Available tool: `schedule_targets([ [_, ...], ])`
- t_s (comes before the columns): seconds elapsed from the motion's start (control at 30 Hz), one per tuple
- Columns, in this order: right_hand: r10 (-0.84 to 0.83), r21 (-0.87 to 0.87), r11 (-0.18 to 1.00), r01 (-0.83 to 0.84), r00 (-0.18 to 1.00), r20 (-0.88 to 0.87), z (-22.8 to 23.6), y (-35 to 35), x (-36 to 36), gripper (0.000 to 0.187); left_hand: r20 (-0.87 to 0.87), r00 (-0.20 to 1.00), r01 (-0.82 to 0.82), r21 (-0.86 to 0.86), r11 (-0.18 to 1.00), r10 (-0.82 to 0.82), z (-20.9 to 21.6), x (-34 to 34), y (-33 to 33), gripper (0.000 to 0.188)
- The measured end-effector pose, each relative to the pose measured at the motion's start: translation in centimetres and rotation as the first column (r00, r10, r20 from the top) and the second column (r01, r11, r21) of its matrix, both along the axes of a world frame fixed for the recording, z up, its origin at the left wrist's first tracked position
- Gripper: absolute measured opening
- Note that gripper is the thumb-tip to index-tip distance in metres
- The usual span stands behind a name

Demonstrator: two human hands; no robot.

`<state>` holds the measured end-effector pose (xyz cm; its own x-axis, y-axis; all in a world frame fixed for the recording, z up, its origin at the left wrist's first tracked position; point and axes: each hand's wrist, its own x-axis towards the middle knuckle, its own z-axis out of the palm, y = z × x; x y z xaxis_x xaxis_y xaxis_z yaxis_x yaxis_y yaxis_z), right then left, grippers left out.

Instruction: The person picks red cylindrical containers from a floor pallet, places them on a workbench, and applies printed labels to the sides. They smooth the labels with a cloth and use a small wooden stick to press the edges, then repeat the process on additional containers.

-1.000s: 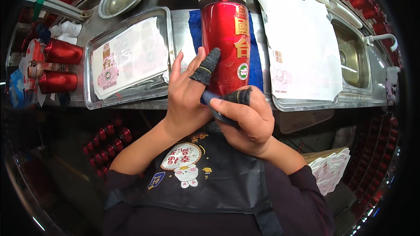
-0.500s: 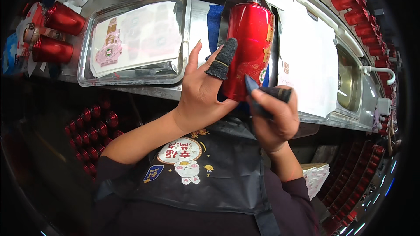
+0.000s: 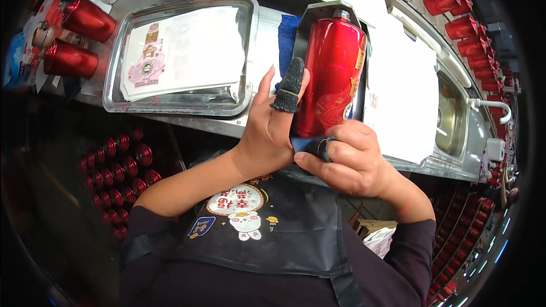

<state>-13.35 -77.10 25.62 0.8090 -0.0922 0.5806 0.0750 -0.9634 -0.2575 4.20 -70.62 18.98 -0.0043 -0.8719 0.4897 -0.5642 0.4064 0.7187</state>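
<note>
A glossy red bottle with gold patterns lies in a metal cradle, its neck pointing away from me. My left hand rests against the bottle's left side, fingers stretched and apart; its thumb is largely hidden near the bottle's base. A dark knitted finger cover with a rubber band sits on one of its fingers. At the near end of the bottle, my right hand is closed on a small blue scraper, mostly covered by the fingers. Another dark finger cover is on that hand.
A clear tray of printed sheets stands left, and a white stack of sheets right. Beyond that stack is a sink with a white tap. Red bottles stand far left. Blue cloth lies beside the cradle.
My right hand has moved down and left from the bottle's lower surface to its near end, turning the scraper leftward. My left finger has slid off the bottle's front to its side.
</note>
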Motion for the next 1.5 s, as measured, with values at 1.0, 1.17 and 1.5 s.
schedule_targets([
  [1.0, -0.55, 0.495, 0.765, 0.411, 0.817, 0.173, -1.7, -0.4, -3.7, 0.027, 0.311, 0.935, 0.108, 0.201, 0.974, -0.168, 2.3, 3.2, -4.5, 0.07],
  [1.17, -0.596, 0.583, 0.712, 0.392, 0.776, 0.206, -2.9, 0.6, -3.8, 0.029, 0.465, 0.868, 0.129, 0.126, 0.984, -0.173, 4.4, 2.7, -6.4, 0.053],
  [1.5, -0.63, 0.624, 0.671, 0.401, 0.752, 0.193, -2.6, 0.5, -3.5, 0.027, 0.212, 0.961, 0.151, 0.135, 0.979, -0.177, 2.4, 3.7, -9.9, 0.05],
])
